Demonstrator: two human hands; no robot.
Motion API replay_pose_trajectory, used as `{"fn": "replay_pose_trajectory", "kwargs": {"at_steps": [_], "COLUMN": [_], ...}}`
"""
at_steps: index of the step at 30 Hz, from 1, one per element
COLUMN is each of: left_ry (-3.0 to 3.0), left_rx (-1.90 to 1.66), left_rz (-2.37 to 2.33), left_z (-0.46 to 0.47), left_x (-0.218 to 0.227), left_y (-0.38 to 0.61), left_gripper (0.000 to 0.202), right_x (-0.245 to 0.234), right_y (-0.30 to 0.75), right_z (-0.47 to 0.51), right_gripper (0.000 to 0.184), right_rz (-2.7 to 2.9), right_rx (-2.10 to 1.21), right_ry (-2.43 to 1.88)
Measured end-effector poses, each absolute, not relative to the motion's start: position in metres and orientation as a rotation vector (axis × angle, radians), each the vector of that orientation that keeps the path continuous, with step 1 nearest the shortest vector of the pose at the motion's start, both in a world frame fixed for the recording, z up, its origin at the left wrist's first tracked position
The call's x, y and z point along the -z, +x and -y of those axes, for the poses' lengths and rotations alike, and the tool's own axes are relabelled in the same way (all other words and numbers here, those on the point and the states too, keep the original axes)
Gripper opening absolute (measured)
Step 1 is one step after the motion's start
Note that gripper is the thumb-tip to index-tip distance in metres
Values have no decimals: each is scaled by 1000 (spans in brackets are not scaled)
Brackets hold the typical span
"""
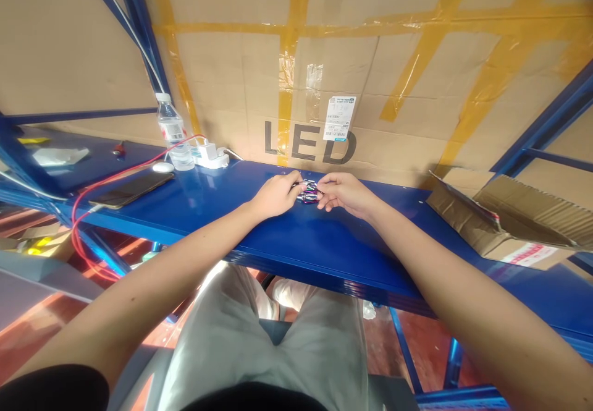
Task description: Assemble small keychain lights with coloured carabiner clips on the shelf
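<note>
Between both hands, on the blue shelf top (231, 213), is a small bundle of thin shiny pieces (308, 193), silvery with dark, purple and green bits. Its exact kind is too small to make out. My left hand (278, 196) is closed over the bundle's left end, thumb and fingers around it. My right hand (343, 191) meets the right end with thumb and index finger pinched together, the other fingers curled below. Whatever sits inside that pinch is mostly hidden.
To the left are a water bottle (173, 130), a white charger on a power strip (212, 159), a red cable (104, 179) and a phone (134, 190). An opened carton (523, 213) stands at right. Behind rises a taped cardboard panel (231, 77) marked LED.
</note>
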State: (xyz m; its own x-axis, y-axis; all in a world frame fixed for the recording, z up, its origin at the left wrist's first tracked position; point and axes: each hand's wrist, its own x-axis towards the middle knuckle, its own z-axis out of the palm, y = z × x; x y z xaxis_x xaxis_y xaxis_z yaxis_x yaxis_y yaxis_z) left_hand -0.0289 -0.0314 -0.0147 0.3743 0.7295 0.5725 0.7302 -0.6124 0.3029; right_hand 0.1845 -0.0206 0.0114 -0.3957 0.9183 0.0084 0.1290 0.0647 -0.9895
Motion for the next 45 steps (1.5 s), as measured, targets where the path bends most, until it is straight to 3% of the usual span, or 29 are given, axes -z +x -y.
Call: {"fn": "replay_pose_trajectory", "kwargs": {"at_steps": [9, 15, 25, 32, 45], "left_ry": [-2634, -2618, -2566, -2556, -2484], "left_rx": [971, 933, 912, 909, 524], "left_rz": [1415, 1460, 1494, 1458, 1372], "left_z": [32, 32, 29, 31, 38], "left_x": [15, 15, 15, 16, 13], "left_y": [-29, -27, -26, -25, -21], "left_gripper": [22, 23, 21, 22, 28], "right_x": [-7, -2, -5, -9, -6], "right_y": [186, 185, 183, 182, 180], "right_z": [16, 12, 8, 7, 10], "right_gripper": [14, 14, 7, 14, 25], "right_rz": [1595, 1659, 1726, 1908, 2176], "right_rx": [-1435, -1190, -1071, -845, -463], "right_ry": [-981, -930, -977, -1062, -1189]}}
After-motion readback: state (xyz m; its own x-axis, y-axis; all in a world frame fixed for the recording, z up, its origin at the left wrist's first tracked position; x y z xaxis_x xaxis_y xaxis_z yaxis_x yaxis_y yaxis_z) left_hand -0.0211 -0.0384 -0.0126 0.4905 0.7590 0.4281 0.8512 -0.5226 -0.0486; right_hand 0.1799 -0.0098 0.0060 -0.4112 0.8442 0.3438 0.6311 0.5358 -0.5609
